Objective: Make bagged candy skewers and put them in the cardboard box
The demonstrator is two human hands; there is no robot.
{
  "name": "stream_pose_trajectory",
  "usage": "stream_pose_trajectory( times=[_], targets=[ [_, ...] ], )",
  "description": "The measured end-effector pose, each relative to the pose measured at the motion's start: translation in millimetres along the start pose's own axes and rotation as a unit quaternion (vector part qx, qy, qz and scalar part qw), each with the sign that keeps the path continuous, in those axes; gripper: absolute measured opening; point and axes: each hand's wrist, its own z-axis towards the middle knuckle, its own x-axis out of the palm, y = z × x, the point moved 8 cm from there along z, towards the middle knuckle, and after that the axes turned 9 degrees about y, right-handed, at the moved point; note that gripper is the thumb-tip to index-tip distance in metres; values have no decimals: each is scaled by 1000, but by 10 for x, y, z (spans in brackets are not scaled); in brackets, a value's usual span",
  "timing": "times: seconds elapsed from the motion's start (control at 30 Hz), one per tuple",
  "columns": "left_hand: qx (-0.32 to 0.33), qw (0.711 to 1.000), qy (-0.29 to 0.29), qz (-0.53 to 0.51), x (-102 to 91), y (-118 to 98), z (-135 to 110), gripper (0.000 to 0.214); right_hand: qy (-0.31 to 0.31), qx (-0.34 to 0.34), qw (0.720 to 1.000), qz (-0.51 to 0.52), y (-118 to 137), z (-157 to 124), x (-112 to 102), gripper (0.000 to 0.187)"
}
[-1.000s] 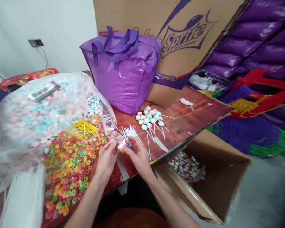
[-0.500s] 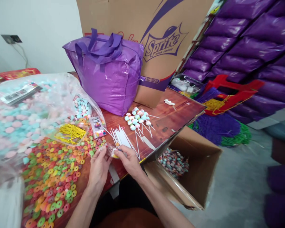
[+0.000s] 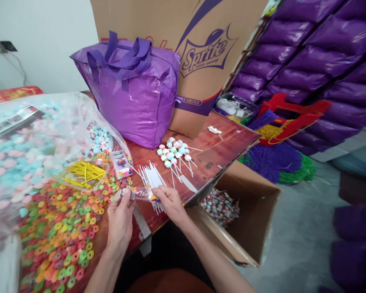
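Note:
Between my two hands a small clear plastic packet (image 3: pixel 142 194) with coloured print is stretched out sideways. My left hand (image 3: pixel 121 215) pinches its left end, and my right hand (image 3: pixel 170 204) grips the right end. Just beyond them lies a bundle of white sticks (image 3: pixel 151 176), partly hidden by the packet. Past the sticks sits a cluster of pastel candies on sticks (image 3: pixel 173 151). A printed packet stack (image 3: pixel 121 163) and yellow twist ties (image 3: pixel 84 175) in a tray lie to the left. Ring-shaped gummies (image 3: pixel 64 232) in several colours spread beside my left hand.
A big clear bag of pastel candies (image 3: pixel 12 162) covers the table's left. A purple bag (image 3: pixel 131 106) and a large carton (image 3: pixel 195 87) stand at the back. Below the table's right edge is an open box (image 3: pixel 256 203) holding wrapped candies. Purple bales (image 3: pixel 332 53) are stacked at right.
The plastic packet, earlier bunched up between my fingers, is now drawn out lengthwise. My hands are farther apart. The view has shifted slightly to the right.

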Motion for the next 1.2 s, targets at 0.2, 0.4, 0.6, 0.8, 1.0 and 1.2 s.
stream_pose_trajectory(
  times=[0.2, 0.4, 0.6, 0.8, 1.0, 1.2],
  targets=[
    [37, 999, -17, 2, 68, -30, 15, 32, -105, -28, 985, -137, 204, 129, -337, 45],
    [-29, 996, -65, -57, -84, 25, 68, 13, -200, 17, 832, -517, 428, 452, -870, 19],
    [-98, 986, -102, -89, -93, 63, 40, 16, -162, 95, 816, -547, 132, 615, -992, 21],
    [-149, 975, -125, -107, -144, 65, 92, 23, -233, -31, 941, -243, 186, 101, -1042, 22],
    [-159, 973, -121, -112, -175, 78, 131, 24, -157, -54, 978, -130, 343, -398, -850, 20],
    [-157, 975, -111, -111, -176, 103, 120, 23, -134, -111, 964, -199, 500, -542, -852, 17]
  ],
)
